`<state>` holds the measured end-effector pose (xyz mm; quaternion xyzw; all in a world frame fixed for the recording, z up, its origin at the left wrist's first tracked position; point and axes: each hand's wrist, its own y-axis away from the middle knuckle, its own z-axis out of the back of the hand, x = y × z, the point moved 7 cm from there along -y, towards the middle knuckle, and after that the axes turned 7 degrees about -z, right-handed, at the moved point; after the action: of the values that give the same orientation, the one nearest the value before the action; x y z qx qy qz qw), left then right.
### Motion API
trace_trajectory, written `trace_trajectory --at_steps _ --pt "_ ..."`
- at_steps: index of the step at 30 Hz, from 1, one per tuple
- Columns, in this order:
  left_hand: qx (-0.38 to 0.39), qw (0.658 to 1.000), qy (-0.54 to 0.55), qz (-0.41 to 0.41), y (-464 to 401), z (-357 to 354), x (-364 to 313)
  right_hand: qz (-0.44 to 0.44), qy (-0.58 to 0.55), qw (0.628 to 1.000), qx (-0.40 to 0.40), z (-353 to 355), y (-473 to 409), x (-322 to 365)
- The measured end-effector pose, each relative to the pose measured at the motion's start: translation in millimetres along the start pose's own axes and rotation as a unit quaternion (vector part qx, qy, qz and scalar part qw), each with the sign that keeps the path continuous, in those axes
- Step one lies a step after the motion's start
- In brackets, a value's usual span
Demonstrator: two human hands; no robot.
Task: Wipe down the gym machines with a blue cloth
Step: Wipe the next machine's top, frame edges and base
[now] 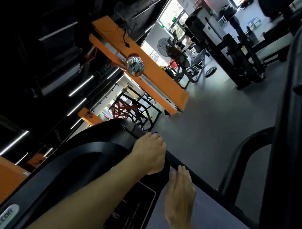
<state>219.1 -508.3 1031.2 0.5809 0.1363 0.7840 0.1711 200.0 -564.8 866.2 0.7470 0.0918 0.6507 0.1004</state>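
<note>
Left hand's (148,152) grip curls over the black machine edge (124,130), blue cloth (154,132) peeking at twelve o'clock; right hand (179,195) rests flat at five o'clock.

the view is strongly tilted and bent at its edges by the wide lens. daylight pours in through the far windows (172,14), which are blown out to white. the grey floor (217,118) catches a soft sheen from them. the left side falls into near black, broken only by thin bright light strips (81,87). the black machine housing (84,145) nearby shows dull highlights along its curves. the right hand (179,195) is smeared with motion blur, and the far equipment is soft.
</note>
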Motion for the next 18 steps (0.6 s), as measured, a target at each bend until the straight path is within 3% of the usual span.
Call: trace_trajectory --at_steps 7,10,13,18 --pt "-0.016 0.999 -0.002 0.039 -4 1 22 0.018 0.092 0.995 0.028 8 -10 -15" --pt "-0.004 0.999 -0.007 0.05 -11 -1 20 -0.01 0.059 0.995 0.077 10 -28 -28" --pt "0.001 1.0 0.025 0.0 -32 -15 -20 -0.014 0.03 0.993 0.114 11 -28 -29" --pt "0.035 0.995 0.055 -0.076 -59 -41 -90 -0.029 0.081 0.994 0.065 14 -23 -51"
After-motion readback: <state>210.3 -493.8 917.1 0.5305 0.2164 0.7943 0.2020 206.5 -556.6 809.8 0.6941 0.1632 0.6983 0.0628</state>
